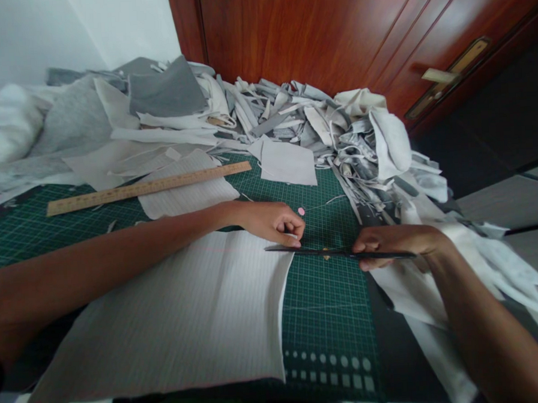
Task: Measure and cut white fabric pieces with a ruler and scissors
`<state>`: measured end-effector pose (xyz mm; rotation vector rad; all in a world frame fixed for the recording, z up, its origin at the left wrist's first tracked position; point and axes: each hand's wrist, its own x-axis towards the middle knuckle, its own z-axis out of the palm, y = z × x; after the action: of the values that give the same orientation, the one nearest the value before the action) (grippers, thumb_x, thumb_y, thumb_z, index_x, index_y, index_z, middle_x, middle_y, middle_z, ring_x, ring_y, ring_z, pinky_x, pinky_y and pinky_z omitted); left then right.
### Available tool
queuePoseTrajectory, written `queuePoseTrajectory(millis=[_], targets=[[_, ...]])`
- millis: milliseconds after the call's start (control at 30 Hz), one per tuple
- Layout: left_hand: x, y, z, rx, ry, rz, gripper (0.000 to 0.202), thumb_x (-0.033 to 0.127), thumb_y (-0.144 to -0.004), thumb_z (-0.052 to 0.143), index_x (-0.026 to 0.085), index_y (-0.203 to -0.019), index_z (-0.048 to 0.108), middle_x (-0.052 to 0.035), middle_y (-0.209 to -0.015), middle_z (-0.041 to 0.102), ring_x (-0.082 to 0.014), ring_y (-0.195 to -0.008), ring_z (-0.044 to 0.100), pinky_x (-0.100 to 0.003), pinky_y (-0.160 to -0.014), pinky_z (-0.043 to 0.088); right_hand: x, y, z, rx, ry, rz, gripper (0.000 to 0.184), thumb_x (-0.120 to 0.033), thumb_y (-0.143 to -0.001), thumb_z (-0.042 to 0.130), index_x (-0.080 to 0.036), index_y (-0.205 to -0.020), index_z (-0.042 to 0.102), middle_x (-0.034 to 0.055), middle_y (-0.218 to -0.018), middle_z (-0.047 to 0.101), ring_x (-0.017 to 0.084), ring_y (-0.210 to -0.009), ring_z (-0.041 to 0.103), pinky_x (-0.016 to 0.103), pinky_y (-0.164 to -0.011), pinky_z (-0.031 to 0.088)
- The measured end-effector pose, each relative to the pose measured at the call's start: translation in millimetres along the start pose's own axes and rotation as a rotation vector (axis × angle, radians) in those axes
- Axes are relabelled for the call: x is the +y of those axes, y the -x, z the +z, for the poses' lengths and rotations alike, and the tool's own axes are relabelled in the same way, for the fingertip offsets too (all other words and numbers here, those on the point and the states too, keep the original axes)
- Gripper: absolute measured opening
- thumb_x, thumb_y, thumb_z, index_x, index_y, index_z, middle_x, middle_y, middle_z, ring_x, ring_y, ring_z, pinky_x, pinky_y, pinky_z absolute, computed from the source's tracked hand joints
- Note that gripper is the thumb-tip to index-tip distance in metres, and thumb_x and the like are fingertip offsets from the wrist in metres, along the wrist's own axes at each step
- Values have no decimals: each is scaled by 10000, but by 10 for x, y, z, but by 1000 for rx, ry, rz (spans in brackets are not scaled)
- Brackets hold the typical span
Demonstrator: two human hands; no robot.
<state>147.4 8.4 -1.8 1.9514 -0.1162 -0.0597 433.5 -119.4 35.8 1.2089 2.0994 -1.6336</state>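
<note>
**A:** Your left hand (270, 222) lies palm down, with the forearm reaching in from the left. What are its fingers (291, 227) doing?

**B:** They're curled and pressed together, tips down on the white ribbed fabric (158, 315), right by its curved edge. I can't see them pinching anything.

**A:** And your right hand (388, 243)?

**B:** It comes in from the lower right, fingers wrapped around the long black scissors (339, 253). Their blades point left across the fabric's edge, with the tips just beside your left fingertips. Your fingers hide the handle, so I can't tell whether they sit in its loops, or whether the blades are open.

**A:** What's the fabric lying on?

**B:** A green gridded cutting mat (324, 319), which also shows bare beside the curved edge. A small pink disc (301, 211) sits on the mat just past your left knuckles. Farther up, a wooden ruler (146, 187) lies across a smaller ribbed piece (187, 194).

**A:** And beyond that?

**B:** A rumpled heap of grey and white felt-like scraps and strips (300, 112) is piled against a reddish wooden door (332, 30). Another white cloth (418, 296) trails beneath your right forearm.
</note>
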Motion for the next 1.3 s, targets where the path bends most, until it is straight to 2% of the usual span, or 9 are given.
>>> queuePoseTrajectory(millis=[100,533,833,1033,1300], targets=[[-9,-5,-2,3,-25,14,195,223,-940,669,167,-765,603,41,-601,571,-62,-486,480,-195,-512,337,-27,-5,-3,-20,-88,87,624,-679,-937,615,-197,-588,427,-78,-525,329,59,-498,279,239,-464,221],[-42,-6,-5,2,-42,12,199,229,-948,671,168,-772,603,50,-589,556,-58,-474,458,-194,-503,325,62,-9,-11,-41,-133,94,579,-620,-944,649,-187,-606,468,-84,-540,350,62,-512,296,246,-493,244],[-30,-10,-10,-1,-49,-5,214,256,-946,680,173,-764,607,50,-576,543,-65,-485,457,-203,-505,314,54,-22,3,-15,-102,109,612,-665,-907,660,-193,-581,447,-79,-538,341,63,-512,289,234,-470,223],[-57,-8,-3,-4,-25,-15,204,281,-945,693,173,-786,624,32,-636,610,-70,-526,495,-199,-537,354,49,-34,8,-14,-83,150,625,-665,-891,678,-202,-576,401,-85,-531,315,58,-506,266,230,-456,198],[-91,-13,-2,6,-2,-13,171,264,-935,699,165,-801,661,19,-658,648,-80,-545,536,-199,-548,373,119,-42,-1,-32,-153,165,602,-648,-884,693,-193,-579,440,-86,-523,344,58,-496,280,223,-457,207]])
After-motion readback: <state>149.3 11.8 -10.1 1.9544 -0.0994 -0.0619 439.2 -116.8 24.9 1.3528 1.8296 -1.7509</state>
